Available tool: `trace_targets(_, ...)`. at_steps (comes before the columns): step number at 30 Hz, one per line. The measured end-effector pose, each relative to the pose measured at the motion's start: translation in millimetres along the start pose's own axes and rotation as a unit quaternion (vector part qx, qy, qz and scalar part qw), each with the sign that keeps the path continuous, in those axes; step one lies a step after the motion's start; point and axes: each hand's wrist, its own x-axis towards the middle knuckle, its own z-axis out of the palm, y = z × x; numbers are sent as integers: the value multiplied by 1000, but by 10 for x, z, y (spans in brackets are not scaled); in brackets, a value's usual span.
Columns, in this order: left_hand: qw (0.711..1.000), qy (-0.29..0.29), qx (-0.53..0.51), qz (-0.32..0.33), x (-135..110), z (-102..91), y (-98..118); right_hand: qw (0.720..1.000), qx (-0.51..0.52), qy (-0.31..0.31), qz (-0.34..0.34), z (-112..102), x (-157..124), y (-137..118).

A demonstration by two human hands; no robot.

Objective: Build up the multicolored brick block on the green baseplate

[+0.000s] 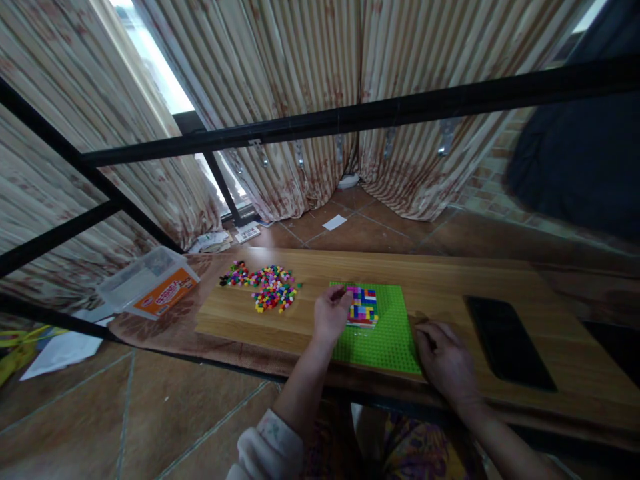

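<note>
Green baseplate (393, 333) lies between loose bricks (274, 293) and a black slab (510, 343)

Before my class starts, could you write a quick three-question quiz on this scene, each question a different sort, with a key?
1. What colour is the baseplate?
A. Red
B. Green
C. White

2. True or false: the heap of loose bricks lies on the baseplate.

3. Fill in the blank: the person's ____ hand is the nearer one to the built-up block of bricks.

Key:
1. B.
2. False; it lies on the wooden board, to the left of the baseplate.
3. Left; the left hand is at the block's left side, while the right hand is by the baseplate's right edge.
</note>
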Motion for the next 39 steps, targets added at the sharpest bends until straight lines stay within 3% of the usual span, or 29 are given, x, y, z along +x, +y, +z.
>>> trace_targets(7,995,-11,-88,-51,-27,-16,50,1000,-7,-2,-6,-1,-1,-1)
trace_targets(17,996,4,-80,-30,-63,18,93,1000,8,-8,-1,-6,-4,6)
trace_targets(39,977,5,-198,-75,-36,104,53,1000,3,-12,2,-31,-2,-9)
